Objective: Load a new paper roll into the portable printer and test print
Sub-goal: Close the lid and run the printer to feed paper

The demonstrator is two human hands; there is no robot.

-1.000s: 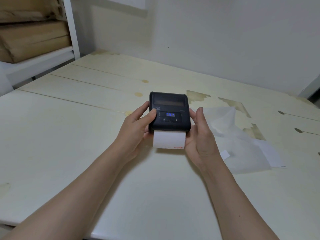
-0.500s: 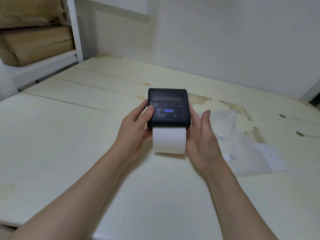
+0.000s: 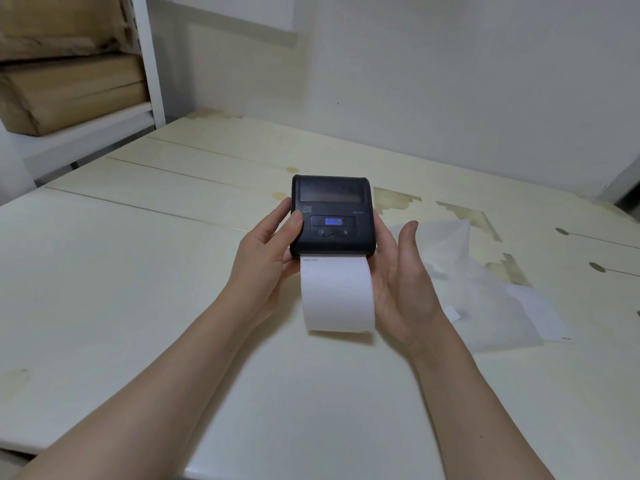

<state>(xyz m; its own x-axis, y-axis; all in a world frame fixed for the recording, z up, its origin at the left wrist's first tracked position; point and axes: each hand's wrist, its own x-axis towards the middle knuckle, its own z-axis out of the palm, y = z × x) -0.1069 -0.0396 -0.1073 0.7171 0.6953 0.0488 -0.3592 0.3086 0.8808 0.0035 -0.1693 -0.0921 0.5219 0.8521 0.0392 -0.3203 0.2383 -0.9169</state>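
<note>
A small black portable printer [image 3: 332,202] with a lit blue display is held just above the pale table [image 3: 104,289], lid closed. A white paper strip [image 3: 336,296] hangs out of its near slot and curls downward, with a faint printed line near the slot. My left hand [image 3: 266,261] grips the printer's left side, thumb resting on its top. My right hand [image 3: 401,278] cups the right side with the palm, thumb lifted away and fingers under the body.
Crumpled translucent wrapping [image 3: 460,278] and a white paper slip [image 3: 540,313] lie on the table to the right. A white shelf post [image 3: 149,60] with stacked cardboard boxes [image 3: 69,91] stands at the back left. The wall runs behind the table.
The paper strip has fed out much further from the slot and curled down. The printer and both hands stay in about the same place; my right thumb has lifted off.
</note>
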